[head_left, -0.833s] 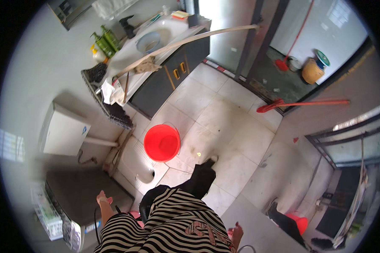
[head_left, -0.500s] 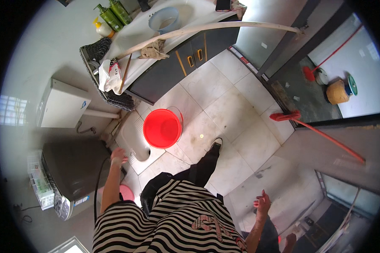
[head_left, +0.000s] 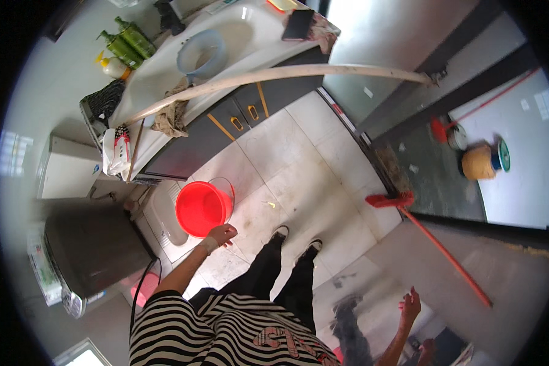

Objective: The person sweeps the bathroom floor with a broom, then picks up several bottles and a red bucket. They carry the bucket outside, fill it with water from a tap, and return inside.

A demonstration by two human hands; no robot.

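Observation:
My left hand (head_left: 221,235) hangs just in front of the near right side of a red bucket (head_left: 202,208), its fingers loosely bent and nothing in them. From this angle I cannot tell whether it touches the rim. The bucket stands upright beside a squat toilet (head_left: 165,213), with its wire handle (head_left: 232,194) lying over to the right. Off to the right, my right hand (head_left: 410,303) is held out empty, fingers apart, before a shiny grey wall (head_left: 372,287). A broom with a red head and an orange handle (head_left: 448,258) leans near that hand.
A dark washing machine (head_left: 91,244) fills the left side, with a pink basin (head_left: 145,289) near it. Along the far side runs a washbasin counter (head_left: 192,116) holding a blue basin (head_left: 200,55) and green bottles (head_left: 128,43). A pale curved pole (head_left: 274,74) crosses above it.
My left hand has swung right, from beside the squat toilet to the front of the bucket. My right hand has moved rightward. The view has shifted, and both my shoes now show.

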